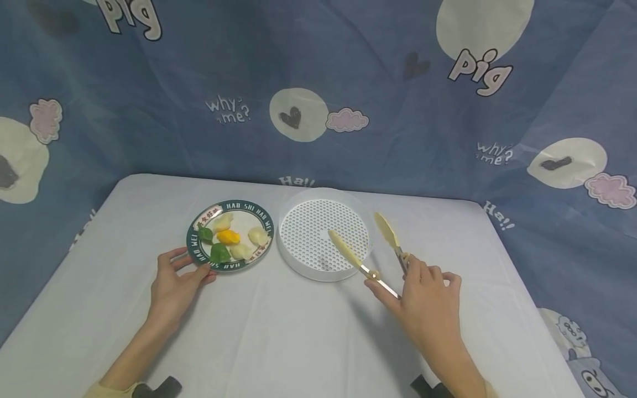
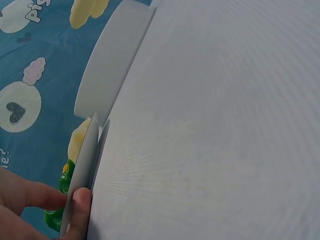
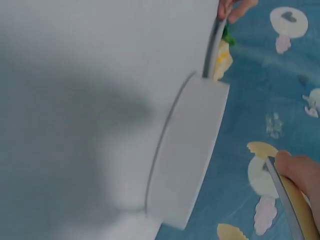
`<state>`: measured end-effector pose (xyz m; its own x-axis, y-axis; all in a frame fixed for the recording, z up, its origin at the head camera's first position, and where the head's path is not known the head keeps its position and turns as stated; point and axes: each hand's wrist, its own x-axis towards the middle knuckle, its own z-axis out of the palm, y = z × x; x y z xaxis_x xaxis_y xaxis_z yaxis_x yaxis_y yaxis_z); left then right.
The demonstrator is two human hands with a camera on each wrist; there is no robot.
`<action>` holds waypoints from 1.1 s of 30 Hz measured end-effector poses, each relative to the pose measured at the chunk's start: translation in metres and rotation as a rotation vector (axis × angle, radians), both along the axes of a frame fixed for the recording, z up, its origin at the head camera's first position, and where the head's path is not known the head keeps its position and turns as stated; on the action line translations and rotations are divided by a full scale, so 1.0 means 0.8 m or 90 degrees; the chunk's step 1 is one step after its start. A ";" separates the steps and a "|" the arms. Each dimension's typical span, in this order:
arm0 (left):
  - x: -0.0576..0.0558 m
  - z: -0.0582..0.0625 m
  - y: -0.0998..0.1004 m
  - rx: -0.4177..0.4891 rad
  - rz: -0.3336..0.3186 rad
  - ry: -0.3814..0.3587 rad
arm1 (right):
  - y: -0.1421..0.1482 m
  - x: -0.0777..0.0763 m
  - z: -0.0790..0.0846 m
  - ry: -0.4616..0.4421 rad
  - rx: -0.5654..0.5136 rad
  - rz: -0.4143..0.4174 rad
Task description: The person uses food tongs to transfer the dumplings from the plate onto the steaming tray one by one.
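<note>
Right hand grips spread tongs; left hand pinches the plate at its near rim; food pieces lie on it, just beside the perforated tray; apparent step: positioning tongs; next move likely calls for aligning both tips around one piece, plate steady

At seven o'clock in the head view, the left hand is bare down to a pale yellow sleeve end, with a black wrist piece at its three o'clock, blunt-ended toward two. At five o'clock, the bare right hand leads to a sliver of matching cuff, with a black band at its nine o'clock, squared off toward ten. The lower edge crops all the wear.
</note>
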<state>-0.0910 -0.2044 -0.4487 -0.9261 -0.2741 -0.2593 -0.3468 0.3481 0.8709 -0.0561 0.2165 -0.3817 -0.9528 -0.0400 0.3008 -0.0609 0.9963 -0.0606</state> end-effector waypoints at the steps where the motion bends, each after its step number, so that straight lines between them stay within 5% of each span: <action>1: 0.000 0.000 0.000 0.002 0.001 0.000 | -0.003 -0.001 0.001 0.003 0.004 0.007; 24: -0.002 -0.003 0.000 0.056 0.035 0.003 | -0.080 -0.016 0.005 0.074 0.019 0.194; 33: -0.002 -0.005 0.000 0.048 0.037 0.004 | -0.109 -0.020 0.006 0.087 0.078 0.237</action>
